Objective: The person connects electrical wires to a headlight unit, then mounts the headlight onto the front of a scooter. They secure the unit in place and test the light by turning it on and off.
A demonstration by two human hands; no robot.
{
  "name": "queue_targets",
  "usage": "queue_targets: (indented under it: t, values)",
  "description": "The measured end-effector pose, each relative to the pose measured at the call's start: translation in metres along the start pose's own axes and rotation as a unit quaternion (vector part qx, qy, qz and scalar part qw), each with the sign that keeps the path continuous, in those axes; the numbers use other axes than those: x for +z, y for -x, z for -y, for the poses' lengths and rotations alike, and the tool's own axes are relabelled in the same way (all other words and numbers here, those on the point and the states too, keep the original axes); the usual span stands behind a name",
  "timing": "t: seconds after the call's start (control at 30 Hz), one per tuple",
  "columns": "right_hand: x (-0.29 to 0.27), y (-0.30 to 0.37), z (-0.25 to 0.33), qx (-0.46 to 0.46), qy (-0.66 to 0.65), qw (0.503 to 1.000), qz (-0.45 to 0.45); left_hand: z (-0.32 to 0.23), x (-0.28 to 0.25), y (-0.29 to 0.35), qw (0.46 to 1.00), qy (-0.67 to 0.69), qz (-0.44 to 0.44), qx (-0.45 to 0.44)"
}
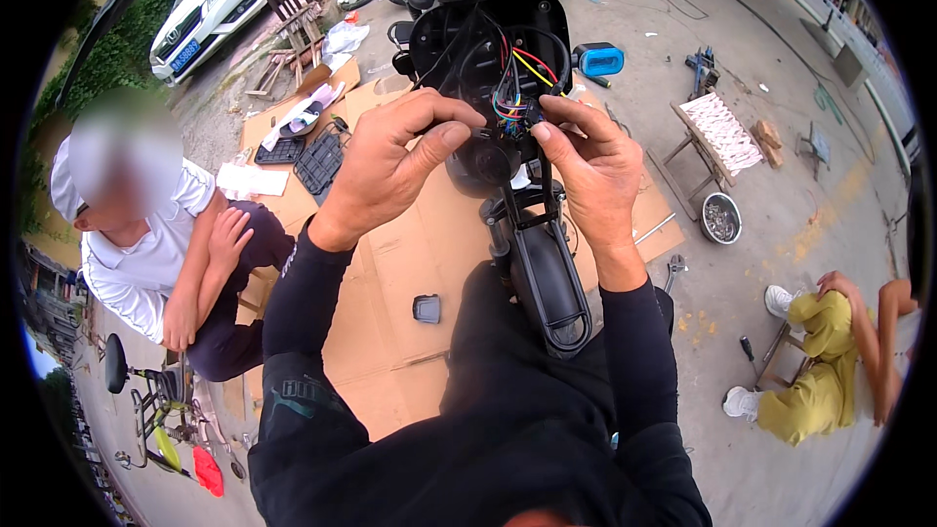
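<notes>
Right hand [597, 168] pinched the wiring [511, 109], likely to steady it; left hand [383, 164] curled close by, couldn't tell if gripping.

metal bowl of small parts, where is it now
The metal bowl sits on the ground at right in the head view, beside the woven-topped stool.

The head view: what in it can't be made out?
All in the head view:
Ends of the coloured wires: too small and tangled, beside the right hand.
Whether the left hand holds anything: too small.
Person at left: head blurred.
Person at right: head cut off by the rim.
Pieces in the metal bowl: too small.
</notes>
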State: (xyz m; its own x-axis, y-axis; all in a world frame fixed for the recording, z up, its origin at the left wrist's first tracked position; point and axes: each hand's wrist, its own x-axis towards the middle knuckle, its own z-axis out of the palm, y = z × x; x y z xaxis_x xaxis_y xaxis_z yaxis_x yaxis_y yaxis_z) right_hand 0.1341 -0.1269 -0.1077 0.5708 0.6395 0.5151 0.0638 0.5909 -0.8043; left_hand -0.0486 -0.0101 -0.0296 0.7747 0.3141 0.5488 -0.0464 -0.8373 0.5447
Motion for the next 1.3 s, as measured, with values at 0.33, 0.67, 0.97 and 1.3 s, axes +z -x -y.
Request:
queue_targets:
  t: [0.33, 0.67, 0.97, 1.3]
  values:
    - [0.007, -0.005, 0.004, 0.000, -0.007, 0.999, -0.041, -0.010, -0.002, -0.073, 0.979, 0.070, 0.097, -0.164]
    - [0.007, -0.010, 0.005, -0.001, 0.000, 0.999, -0.040, 0.007, -0.006, -0.085, 0.961, 0.081, 0.177, -0.195]
    - [0.001, -0.016, 0.014, -0.040, 0.098, 0.994, -0.010, 0.007, -0.002, -0.086, 0.960, 0.051, 0.199, -0.189]
    - [-0.003, -0.018, 0.012, -0.131, 0.230, 0.964, 0.000, 0.008, 0.003, -0.084, 0.967, 0.042, 0.185, -0.172]
